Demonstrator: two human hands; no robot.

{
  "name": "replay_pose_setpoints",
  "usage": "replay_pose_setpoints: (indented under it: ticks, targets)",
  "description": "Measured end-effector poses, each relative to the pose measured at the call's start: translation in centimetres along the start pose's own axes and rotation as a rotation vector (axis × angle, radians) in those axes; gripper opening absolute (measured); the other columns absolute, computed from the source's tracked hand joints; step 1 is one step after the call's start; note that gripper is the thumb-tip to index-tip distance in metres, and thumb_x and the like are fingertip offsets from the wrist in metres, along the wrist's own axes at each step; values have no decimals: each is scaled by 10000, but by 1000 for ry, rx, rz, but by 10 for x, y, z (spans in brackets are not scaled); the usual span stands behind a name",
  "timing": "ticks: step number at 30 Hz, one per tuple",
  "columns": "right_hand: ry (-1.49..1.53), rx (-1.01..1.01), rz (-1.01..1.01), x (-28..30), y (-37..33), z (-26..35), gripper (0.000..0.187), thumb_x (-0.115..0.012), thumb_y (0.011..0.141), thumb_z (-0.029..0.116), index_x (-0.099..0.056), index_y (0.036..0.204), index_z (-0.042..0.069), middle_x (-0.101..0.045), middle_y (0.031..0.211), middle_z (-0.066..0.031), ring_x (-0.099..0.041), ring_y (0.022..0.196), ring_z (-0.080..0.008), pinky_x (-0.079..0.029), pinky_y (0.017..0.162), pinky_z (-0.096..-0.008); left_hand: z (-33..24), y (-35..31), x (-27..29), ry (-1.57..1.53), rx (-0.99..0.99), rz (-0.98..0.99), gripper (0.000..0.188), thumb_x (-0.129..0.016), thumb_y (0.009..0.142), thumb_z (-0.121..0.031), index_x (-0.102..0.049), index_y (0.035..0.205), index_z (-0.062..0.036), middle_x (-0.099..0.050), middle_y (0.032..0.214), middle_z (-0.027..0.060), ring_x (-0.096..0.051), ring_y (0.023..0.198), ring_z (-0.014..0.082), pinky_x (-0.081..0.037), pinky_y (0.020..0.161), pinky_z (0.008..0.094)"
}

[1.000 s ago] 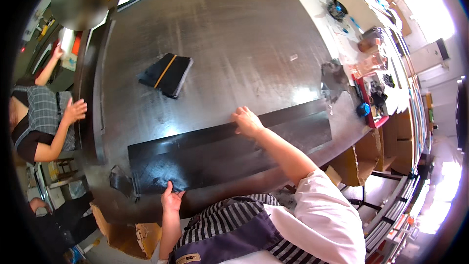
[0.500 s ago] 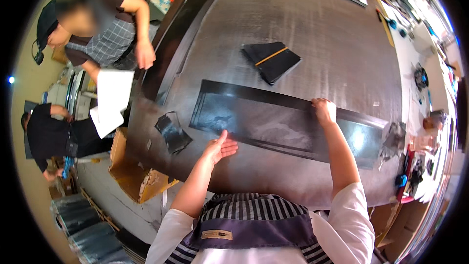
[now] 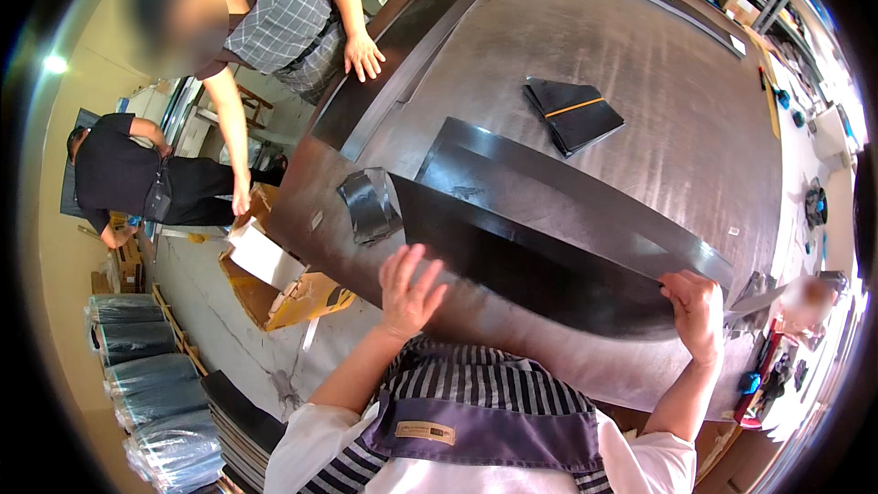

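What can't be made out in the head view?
Head view:
Right grip on the long black sheet: palm hidden by the hand's back.
Brown cardboard box: inside partly covered by a white rectangular sheet.
Orange-banded black stack: sheets too thin to count.
Reddish object, far right: blurred.

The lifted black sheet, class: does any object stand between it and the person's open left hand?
Nothing visible does. The left hand is beside the left end of the black sheet, though contact cannot be told. The right hand grips its right end.
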State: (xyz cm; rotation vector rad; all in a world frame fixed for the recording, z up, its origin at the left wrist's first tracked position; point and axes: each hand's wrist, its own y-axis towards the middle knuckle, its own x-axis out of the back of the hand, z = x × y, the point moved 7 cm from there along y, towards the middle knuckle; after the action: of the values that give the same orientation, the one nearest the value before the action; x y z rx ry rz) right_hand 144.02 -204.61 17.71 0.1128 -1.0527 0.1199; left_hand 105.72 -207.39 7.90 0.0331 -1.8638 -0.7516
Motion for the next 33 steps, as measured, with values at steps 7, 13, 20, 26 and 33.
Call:
replay_pose_setpoints:
  ticks: [7,13,20,26,33]
  targets:
    - [57,-256,286,-148,-46,-76,166,-665,748,71,-694,911,55,-660,846,-188,-644,826,-366,-504,716,-408,25,-80,-95,-203,-72,685,589,-646,842,-328,-455,1378,-178,-306,1498,105,-282,1384,304,-263,1098,496]
    - [-458,-244,-52,-202,-67,-41,412,-655,770,75,-579,1175,65,-547,1157,-175,-529,1046,-355,-458,873,-427,47,-92,-99,-199,-197,669,626,-668,807,-381,-457,1367,-199,-318,1486,112,-342,1338,292,-328,1021,471]
    - [-420,-717,-117,-298,-125,26,599,-682,830,281,-459,1363,121,-433,1340,-189,-415,1214,-379,-404,1005,-432,68,-82,-102,-460,-217,611,566,-672,800,-247,-496,1328,-144,-374,1417,135,-407,1264,311,-364,997,455]
    - [-348,-760,-178,-309,-136,18,585,-653,859,272,-441,1385,128,-369,1423,-200,-356,1272,-404,-360,1044,-451,166,-57,-52,-377,-16,317,407,-681,745,-82,-584,1140,-56,-493,1288,146,-498,1173,351,-428,975,443]
    - [-311,-779,-210,-309,-131,15,582,-672,846,256,-462,1375,137,-368,1430,-173,-362,1268,-390,-360,1045,-449,237,-84,-61,-214,40,509,531,-698,788,-211,-526,1284,-129,-403,1387,139,-395,1277,359,-346,1040,498]
